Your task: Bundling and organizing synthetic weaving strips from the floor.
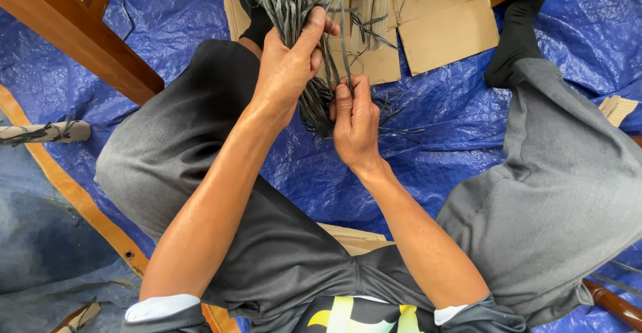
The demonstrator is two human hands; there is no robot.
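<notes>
The left hand (287, 65) has its grip clenched round a bundle of dark strips (294, 12), whose long axis runs away from the body — up toward the cardboard sheet (441, 19). Just beside and below, the right hand (356, 122) pinches the bundle's lower strands over the blue tarpaulin (441, 112), between the knees.

A makeshift craft workspace on the floor is showing here: a blue tarpaulin (167, 12) is covering the ground, flattened cardboard sheets (441, 19) are lying on it, loose grey strips (394, 116) are scattering about, and brown wooden furniture legs (80, 35) are standing around the seated person.
</notes>
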